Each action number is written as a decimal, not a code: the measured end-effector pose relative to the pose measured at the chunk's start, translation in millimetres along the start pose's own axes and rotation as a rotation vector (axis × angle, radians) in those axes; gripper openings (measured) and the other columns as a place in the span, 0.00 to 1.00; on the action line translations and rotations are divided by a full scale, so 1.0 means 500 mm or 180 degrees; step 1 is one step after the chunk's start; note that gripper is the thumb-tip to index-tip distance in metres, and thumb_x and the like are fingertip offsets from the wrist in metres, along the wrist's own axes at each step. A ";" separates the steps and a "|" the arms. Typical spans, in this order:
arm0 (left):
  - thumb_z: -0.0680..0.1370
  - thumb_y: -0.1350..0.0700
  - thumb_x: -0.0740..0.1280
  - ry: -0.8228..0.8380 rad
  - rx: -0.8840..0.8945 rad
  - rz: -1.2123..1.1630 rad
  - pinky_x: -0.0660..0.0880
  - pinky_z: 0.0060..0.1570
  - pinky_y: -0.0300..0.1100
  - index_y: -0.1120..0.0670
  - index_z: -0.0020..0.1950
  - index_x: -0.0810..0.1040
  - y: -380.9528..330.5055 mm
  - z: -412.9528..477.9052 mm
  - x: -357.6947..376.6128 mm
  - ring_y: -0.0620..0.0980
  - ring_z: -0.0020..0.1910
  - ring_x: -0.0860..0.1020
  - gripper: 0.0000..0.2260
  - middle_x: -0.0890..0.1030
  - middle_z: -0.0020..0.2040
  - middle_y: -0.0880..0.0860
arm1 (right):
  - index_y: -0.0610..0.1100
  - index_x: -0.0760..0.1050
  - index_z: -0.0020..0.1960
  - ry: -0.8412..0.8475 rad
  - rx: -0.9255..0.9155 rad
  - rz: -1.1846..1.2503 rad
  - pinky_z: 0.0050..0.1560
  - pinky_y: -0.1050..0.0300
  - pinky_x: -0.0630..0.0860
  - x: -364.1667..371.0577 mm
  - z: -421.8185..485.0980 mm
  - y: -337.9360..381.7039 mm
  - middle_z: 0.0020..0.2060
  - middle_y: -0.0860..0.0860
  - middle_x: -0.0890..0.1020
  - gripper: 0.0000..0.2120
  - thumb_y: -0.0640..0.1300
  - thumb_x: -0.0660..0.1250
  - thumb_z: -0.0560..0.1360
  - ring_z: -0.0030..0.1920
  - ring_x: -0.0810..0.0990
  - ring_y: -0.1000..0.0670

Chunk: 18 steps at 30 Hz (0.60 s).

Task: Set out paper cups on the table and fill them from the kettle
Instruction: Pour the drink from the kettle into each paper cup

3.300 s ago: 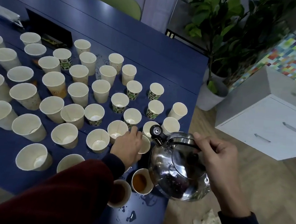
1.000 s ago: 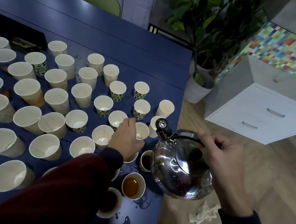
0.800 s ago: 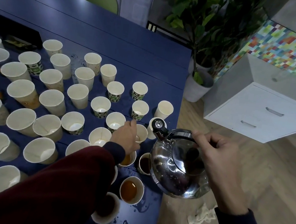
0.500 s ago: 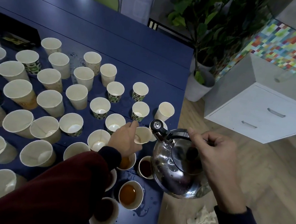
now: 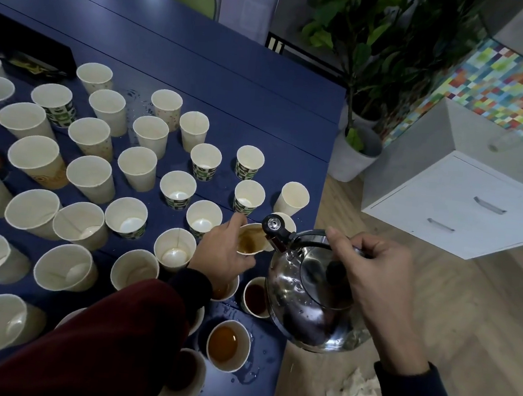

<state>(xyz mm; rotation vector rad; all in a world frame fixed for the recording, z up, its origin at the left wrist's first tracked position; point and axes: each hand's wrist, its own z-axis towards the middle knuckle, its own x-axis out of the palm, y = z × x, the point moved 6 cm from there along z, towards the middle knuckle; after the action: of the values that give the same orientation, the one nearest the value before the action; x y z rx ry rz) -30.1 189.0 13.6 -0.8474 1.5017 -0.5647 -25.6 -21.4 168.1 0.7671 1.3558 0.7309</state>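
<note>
Steel kettle (image 5: 307,299), handle clamped in the right hand (image 5: 371,274), is leaning its spout (image 5: 274,228) leftward over the tilted paper cup (image 5: 249,240) that the left hand (image 5: 222,255) is gripping just beside it.

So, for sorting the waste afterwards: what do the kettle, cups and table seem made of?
The kettle looks like polished metal, probably stainless steel: mirror-bright, with reflections. The cups look like thin matte paper, off-white, some green-printed, with a visible side seam. The table is smooth dark blue, faintly glossy: painted or laminated board, core unclear.
</note>
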 end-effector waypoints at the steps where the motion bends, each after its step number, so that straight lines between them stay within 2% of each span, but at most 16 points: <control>1: 0.69 0.52 0.75 0.0014 -0.0028 -0.0005 0.71 0.45 0.45 0.47 0.54 0.66 0.002 0.001 0.001 0.55 0.49 0.78 0.21 0.81 0.52 0.52 | 0.44 0.73 0.26 0.0008 -0.0010 0.0009 0.28 0.62 0.65 0.000 -0.001 0.001 0.19 0.53 0.70 0.22 0.51 0.75 0.73 0.24 0.66 0.56; 7: 0.70 0.51 0.76 0.0044 -0.0087 0.0073 0.70 0.46 0.44 0.47 0.54 0.66 0.007 0.005 0.005 0.54 0.50 0.78 0.22 0.81 0.53 0.52 | 0.45 0.73 0.26 0.0012 -0.0008 0.0061 0.29 0.59 0.66 -0.003 -0.004 -0.003 0.20 0.51 0.71 0.22 0.52 0.75 0.73 0.25 0.67 0.55; 10: 0.70 0.51 0.76 0.0070 -0.0064 0.0138 0.71 0.47 0.45 0.47 0.55 0.66 0.007 0.009 0.010 0.55 0.51 0.78 0.22 0.81 0.54 0.53 | 0.43 0.72 0.26 -0.0014 0.0045 0.0153 0.31 0.56 0.67 -0.006 -0.005 -0.008 0.21 0.45 0.73 0.23 0.52 0.75 0.73 0.26 0.68 0.52; 13: 0.70 0.52 0.77 0.0159 -0.0097 0.0224 0.74 0.50 0.47 0.49 0.57 0.67 0.007 0.013 0.015 0.55 0.52 0.78 0.22 0.81 0.55 0.53 | 0.38 0.71 0.28 -0.0095 0.0193 0.0376 0.32 0.56 0.65 -0.016 -0.005 -0.015 0.21 0.49 0.70 0.24 0.51 0.75 0.74 0.26 0.66 0.51; 18: 0.70 0.52 0.77 0.0312 -0.0173 0.0408 0.73 0.49 0.46 0.50 0.56 0.66 0.012 0.024 0.023 0.56 0.54 0.78 0.23 0.80 0.56 0.55 | 0.28 0.74 0.35 -0.0372 0.0322 0.0754 0.26 0.65 0.63 -0.044 -0.008 -0.018 0.19 0.55 0.67 0.24 0.48 0.75 0.75 0.23 0.64 0.56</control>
<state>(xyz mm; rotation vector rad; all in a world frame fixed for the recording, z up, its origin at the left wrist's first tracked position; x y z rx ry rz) -19.0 185.3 0.4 -0.7682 1.6544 -0.4781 -31.0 -44.3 172.8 1.0477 1.2154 0.7939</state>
